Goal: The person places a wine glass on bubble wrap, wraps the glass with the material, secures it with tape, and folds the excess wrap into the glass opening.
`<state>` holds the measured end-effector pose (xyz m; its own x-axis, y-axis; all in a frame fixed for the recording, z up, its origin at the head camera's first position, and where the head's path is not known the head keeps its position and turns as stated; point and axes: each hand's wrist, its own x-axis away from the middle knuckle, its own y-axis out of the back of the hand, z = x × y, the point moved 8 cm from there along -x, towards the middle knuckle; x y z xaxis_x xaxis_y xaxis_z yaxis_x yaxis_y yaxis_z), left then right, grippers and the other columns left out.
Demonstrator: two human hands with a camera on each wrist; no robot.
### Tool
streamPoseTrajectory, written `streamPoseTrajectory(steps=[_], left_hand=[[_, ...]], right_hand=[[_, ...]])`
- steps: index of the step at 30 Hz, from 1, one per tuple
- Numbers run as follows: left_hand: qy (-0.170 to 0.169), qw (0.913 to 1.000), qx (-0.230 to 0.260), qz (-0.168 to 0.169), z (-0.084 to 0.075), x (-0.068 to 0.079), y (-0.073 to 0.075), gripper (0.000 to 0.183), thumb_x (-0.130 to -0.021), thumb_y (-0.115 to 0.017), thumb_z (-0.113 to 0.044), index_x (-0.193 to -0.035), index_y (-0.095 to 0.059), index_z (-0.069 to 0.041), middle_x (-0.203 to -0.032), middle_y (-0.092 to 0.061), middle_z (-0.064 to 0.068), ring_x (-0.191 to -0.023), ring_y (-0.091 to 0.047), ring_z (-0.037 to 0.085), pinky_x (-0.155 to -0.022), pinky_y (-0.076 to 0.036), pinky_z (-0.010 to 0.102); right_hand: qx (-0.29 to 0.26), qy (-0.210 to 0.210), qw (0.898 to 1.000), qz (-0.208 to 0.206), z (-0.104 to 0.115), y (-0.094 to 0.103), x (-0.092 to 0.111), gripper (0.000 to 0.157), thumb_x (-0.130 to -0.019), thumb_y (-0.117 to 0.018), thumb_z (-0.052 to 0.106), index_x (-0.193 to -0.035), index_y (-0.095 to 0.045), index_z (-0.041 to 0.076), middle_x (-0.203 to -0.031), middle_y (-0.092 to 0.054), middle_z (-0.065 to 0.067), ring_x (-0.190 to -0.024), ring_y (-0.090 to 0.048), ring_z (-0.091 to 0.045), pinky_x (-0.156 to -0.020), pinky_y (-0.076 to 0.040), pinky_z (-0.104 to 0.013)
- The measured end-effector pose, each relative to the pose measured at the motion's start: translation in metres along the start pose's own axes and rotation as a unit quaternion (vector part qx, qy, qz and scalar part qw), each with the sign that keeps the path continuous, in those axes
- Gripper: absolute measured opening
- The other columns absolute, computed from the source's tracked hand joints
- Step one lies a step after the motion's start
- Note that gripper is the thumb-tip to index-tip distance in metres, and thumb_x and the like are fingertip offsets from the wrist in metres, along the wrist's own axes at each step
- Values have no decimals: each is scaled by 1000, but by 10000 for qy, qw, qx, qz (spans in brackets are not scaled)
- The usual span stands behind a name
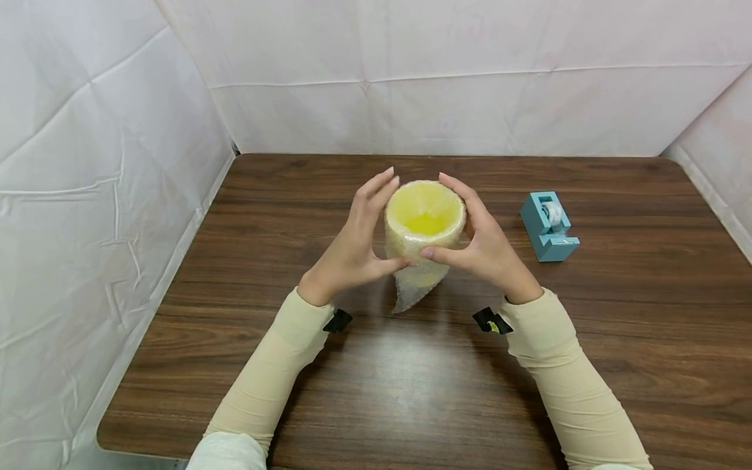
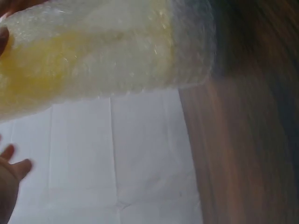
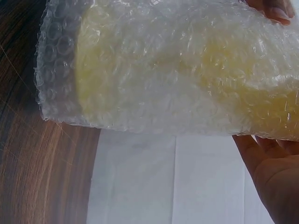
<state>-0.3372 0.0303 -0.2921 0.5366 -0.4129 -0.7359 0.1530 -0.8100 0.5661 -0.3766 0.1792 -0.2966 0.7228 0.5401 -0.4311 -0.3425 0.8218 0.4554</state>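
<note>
A round, hollow yellow container (image 1: 431,219) wrapped in bubble wrap (image 3: 140,74) is held over the middle of the table, its open top toward the head camera. Below it the wrap tapers to a loose pointed corner (image 1: 416,290). My right hand (image 1: 489,247) grips it from the right, thumb across the front near the rim and fingers around the far side. On the left, my left hand (image 1: 352,245) has its thumb at the front of the wrap. Its fingers are extended and spread, standing off the wrap in the left wrist view.
A blue tape dispenser (image 1: 549,227) with a roll of clear tape stands to the right on the dark wood table (image 1: 235,261). White sheeting (image 1: 440,117) hangs behind the table and along both sides.
</note>
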Motion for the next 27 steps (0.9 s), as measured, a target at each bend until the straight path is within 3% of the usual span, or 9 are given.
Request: streamPoseTrajectory(steps=[3, 7, 12, 17, 21, 27], left_hand=[[749, 9953, 560, 268, 12, 3, -5, 113, -69, -88, -16, -153, -12, -5, -157, -19, 13, -143, -25, 25, -115, -31, 37], [1231, 9857, 1038, 496, 22, 6, -10, 111, -71, -86, -15, -154, -13, -9, -154, -31, 10, -136, -39, 21, -109, -39, 36], [1406, 9781, 1426, 560, 25, 8, -12, 108, -72, -85, -10, -155, -15, -13, -145, -42, 13, -124, -50, 22, -100, -47, 37], [1429, 9719, 1803, 492, 26, 8, -13, 105, -73, -82, -3, -154, -16, -11, -141, -44, 16, -118, -55, 25, -88, -55, 37], [1538, 9692, 1876, 421, 29, 9, -11, 103, -74, -81, -2, -154, -16, -12, -144, -42, 16, -120, -55, 26, -87, -55, 34], [1792, 9619, 2060, 133, 39, 11, -7, 105, -74, -81, 0, -154, -16, -14, -149, -37, 13, -126, -52, 27, -92, -53, 33]], right_hand=[[-12, -5, 10000, 36, 0, -1, 0, 100, -72, -82, 2, -152, -26, 21, -145, -42, -6, -116, -52, -21, -91, -48, -19], [-126, 18, 9999, 82, -1, -2, 0, 100, -73, -82, 1, -152, -24, 19, -145, -41, -8, -117, -52, -22, -91, -48, -18], [-346, 3, 9993, 136, -1, -3, -1, 100, -73, -81, -2, -152, -23, 19, -148, -38, -5, -120, -51, -20, -93, -47, -20], [-538, -47, 9982, 263, -3, -6, -3, 100, -75, -80, -1, -153, -21, 19, -155, -30, -3, -125, -47, -20, -97, -46, -22], [-520, -140, 9981, 283, -6, -5, -3, 103, -77, -80, 5, -155, -15, 22, -154, -30, -6, -129, -45, -23, -99, -44, -22], [-564, -203, 9980, 206, -10, -4, -4, 97, -83, -74, 4, -155, -13, 23, -155, -30, -8, -136, -41, -28, -107, -41, -41]])
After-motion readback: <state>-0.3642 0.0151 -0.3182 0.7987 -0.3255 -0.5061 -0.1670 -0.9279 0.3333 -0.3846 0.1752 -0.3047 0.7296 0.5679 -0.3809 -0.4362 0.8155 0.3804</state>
